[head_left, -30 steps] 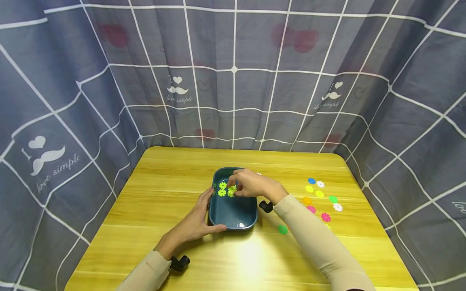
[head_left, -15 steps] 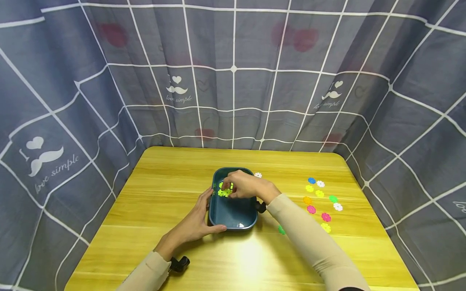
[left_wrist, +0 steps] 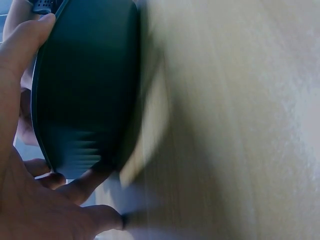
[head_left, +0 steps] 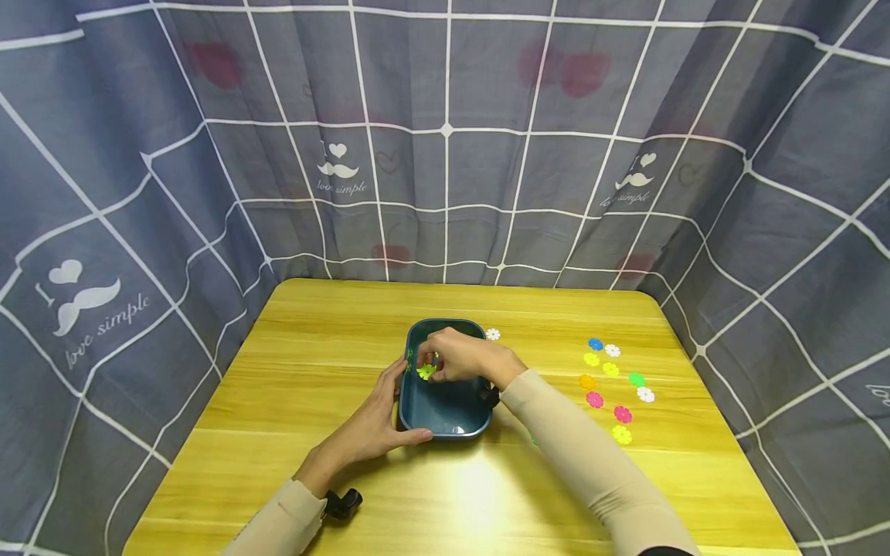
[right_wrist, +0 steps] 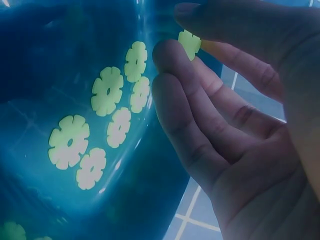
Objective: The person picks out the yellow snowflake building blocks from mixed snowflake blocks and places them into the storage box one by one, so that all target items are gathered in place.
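A dark blue rectangular basin [head_left: 448, 409] stands on the table. My left hand [head_left: 371, 425] grips its near left corner, thumb over the near rim and fingers along the outer left wall. Reaching inside, my right hand [head_left: 459, 355] pinches a yellow-green snowflake disc [head_left: 426, 372] between thumb and index finger. The right wrist view shows this held disc [right_wrist: 190, 45] partly hidden by the fingers. Other yellow-green discs [right_wrist: 70, 142] lie on the basin floor below, with their reflections in the shiny wall. In the head view the hand hides most of them.
Loose snowflake discs are scattered on the wooden table [head_left: 334, 332] to the right, among them a blue one [head_left: 596, 344], an orange one [head_left: 587, 382] and a pink one [head_left: 623, 415]. A white disc [head_left: 493, 334] lies beside the basin's far right corner. Grey checked curtains [head_left: 445, 193] surround the table.
My right hand has moved left inside the basin, over the yellow-green discs, and now has one between its fingertips. The left hand and the basin have stayed put.
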Tool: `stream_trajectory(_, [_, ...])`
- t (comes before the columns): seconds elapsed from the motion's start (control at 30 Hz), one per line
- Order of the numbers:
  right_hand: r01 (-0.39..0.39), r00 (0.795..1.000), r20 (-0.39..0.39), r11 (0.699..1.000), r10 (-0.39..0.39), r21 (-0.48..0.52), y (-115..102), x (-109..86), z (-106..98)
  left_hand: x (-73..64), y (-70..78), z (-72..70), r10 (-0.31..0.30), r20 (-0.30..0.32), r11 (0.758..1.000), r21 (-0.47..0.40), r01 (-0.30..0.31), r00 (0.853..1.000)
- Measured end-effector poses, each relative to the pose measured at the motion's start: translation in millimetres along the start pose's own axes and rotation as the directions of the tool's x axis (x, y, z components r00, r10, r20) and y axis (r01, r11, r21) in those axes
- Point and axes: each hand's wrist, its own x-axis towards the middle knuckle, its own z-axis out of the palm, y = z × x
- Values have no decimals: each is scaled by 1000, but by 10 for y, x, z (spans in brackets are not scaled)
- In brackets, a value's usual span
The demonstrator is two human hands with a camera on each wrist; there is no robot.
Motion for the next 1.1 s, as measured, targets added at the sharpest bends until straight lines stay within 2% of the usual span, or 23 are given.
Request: stream_trajectory(1.1, [-7, 1000, 19, 1000, 6, 13, 20, 142, 153, -1, 24, -12, -9, 0, 1000, -17, 9, 1000])
